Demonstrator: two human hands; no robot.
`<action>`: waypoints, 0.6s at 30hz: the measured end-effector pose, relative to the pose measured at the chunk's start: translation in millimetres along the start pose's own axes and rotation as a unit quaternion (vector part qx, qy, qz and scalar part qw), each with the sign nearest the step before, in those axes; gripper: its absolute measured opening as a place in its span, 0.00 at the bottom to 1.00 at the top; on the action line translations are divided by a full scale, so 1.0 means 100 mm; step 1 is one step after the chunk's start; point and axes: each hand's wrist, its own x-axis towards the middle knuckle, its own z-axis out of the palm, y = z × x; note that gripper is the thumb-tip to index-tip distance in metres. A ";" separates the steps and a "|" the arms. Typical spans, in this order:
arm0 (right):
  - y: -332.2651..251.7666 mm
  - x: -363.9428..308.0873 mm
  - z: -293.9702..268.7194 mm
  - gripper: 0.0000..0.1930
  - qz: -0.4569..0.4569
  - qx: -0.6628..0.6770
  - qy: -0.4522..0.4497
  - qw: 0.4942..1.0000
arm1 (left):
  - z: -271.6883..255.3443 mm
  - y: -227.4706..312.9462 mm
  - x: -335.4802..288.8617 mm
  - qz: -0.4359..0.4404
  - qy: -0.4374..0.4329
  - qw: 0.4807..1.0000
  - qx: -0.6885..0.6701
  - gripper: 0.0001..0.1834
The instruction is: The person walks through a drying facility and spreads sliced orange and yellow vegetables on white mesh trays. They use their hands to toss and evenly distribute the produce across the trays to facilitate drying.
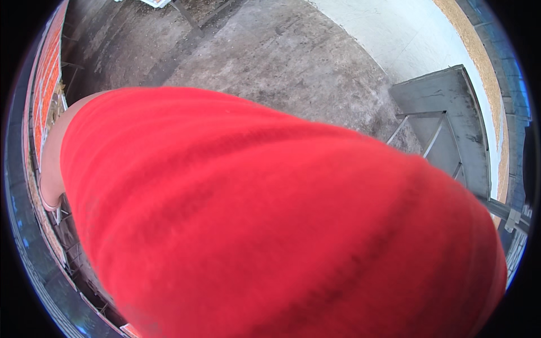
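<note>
A red short sleeve [270, 214] fills most of the head view, very close and somewhat blurred. From its left end comes a bare arm [53, 149], bending down along the left rim of the picture. A thin pale band [49, 205] shows low on that arm. Whether this is my left or my right arm cannot be told. Neither my left hand nor my right hand shows, so what they hold or touch is hidden.
Stained grey concrete floor [282, 62] stretches behind the sleeve. A white wall [400, 34] rises at the right, with a grey panel [451, 96] and a thin metal frame [434, 132] beside it. Orange-and-white sheeting [46, 84] borders the left. Metal legs [189, 17] stand at the top.
</note>
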 end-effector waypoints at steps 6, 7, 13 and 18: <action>-0.32 1.81 -1.44 0.15 -0.289 -0.052 0.125 0.948 | -1.51 0.68 1.87 -0.009 0.032 0.999 -0.002 0.22; -0.15 2.02 -1.58 0.15 -0.306 -0.059 0.133 0.941 | -1.81 0.85 2.23 0.000 0.042 0.999 0.003 0.22; 2.08 3.13 -1.52 0.17 -0.164 -0.067 0.113 0.978 | -3.67 2.41 4.39 0.093 0.145 0.983 -0.064 0.23; 4.67 3.29 0.07 0.21 0.039 0.099 0.021 0.994 | -4.68 2.94 5.48 0.011 0.228 0.955 -0.190 0.24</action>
